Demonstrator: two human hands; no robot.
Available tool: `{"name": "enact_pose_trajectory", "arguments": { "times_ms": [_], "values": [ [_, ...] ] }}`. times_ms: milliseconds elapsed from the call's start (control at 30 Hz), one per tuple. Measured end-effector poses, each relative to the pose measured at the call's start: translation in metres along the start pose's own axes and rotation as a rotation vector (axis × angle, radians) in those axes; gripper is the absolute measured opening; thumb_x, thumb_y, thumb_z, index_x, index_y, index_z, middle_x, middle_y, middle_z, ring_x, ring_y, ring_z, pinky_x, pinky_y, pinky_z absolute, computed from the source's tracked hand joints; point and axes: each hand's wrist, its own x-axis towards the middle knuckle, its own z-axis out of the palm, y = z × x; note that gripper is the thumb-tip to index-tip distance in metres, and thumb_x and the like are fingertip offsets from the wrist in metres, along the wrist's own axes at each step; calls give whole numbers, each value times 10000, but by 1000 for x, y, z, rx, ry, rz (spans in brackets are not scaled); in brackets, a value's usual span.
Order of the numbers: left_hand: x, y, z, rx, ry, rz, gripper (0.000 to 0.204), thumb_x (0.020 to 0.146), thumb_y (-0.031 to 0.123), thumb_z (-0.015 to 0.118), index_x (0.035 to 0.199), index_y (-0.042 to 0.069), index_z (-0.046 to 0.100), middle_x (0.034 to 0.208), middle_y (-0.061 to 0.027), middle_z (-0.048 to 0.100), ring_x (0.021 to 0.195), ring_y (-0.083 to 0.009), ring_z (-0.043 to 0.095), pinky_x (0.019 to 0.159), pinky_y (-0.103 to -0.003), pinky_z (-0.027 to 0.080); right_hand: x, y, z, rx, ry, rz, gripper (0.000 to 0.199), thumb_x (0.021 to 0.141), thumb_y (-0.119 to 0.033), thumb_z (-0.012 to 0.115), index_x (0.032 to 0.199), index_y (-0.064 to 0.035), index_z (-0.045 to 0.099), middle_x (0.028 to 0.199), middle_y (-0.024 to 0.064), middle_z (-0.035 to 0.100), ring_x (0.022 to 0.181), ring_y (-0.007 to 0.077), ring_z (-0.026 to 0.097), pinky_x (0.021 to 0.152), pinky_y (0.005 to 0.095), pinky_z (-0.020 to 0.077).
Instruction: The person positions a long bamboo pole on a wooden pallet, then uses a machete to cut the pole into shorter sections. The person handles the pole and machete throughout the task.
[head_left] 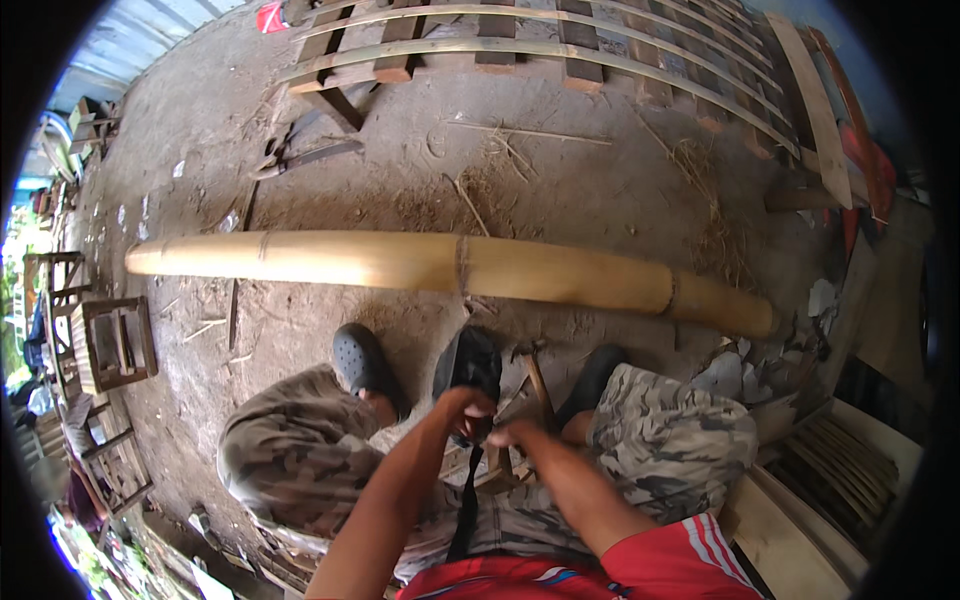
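Observation:
Between my knees is a black pouch (468, 362), with a dark strap (464, 515) running down toward my lap. My left hand (466, 408) is curled closed at the near end of the pouch, on its material. Close beside it, my right hand (514, 433) is closed too. Motion blur and the wrist hide what its fingers hold. A hammer (538, 385) with a wooden handle stands just past my right hand. Beyond my feet a long yellow bamboo pole (360, 260) lies crosswise on the ground.
A slatted frame of wood and bamboo (440, 48) stands at the far side. Nearer lies a dark-handled tool (310, 158). Wooden frames (118, 345) line the left. At the lower right, a wooden box (800, 500) sits by my knee. Straw and scraps (715, 190) litter the floor.

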Motion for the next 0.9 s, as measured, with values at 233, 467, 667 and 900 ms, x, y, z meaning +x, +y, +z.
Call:
{"name": "enact_pose_trajectory", "arguments": {
  "times_ms": [233, 467, 667, 900],
  "values": [
    [22, -29, -5, 41, 217, -3, 519, 872, 409, 602, 1251, 62, 680, 1197, -194, 704, 1127, -333, 684, 952, -526, 516, 21, -3, 33, 203, -127, 94, 645, 744, -565, 703, 1223, -134, 722, 1364, 166, 631, 1173, 300, 639, 996, 418, 492],
    [-10, -9, -92, 236, 538, 82, 596, 857, 466, 602, 1309, 81, 653, 1344, -175, 640, 1323, -304, 565, 1089, -441, 441, 12, -42, -120, 434, 121, 128, 504, 829, -431, 715, 1203, -95, 743, 1344, 161, 646, 1253, 306, 573, 1058, 432, 421],
    [-96, 59, -129, 335, 746, 150, 563, 870, 452, 568, 1252, 55, 681, 1283, -202, 665, 1229, -366, 619, 1034, -473, 484, 27, -10, -149, 258, 113, -124, 573, 855, -460, 686, 1269, -63, 691, 1347, 168, 645, 1276, 302, 572, 1093, 495, 407],
    [-137, 63, -117, -65, 1111, 274, 540, 886, 499, 560, 1095, 31, 728, 1139, -257, 701, 1119, -413, 658, 965, -491, 511, -57, -52, -178, 188, 720, 357, 580, 844, -516, 676, 1256, -110, 702, 1299, 179, 666, 1187, 367, 647, 1014, 493, 498]
  ]
}}
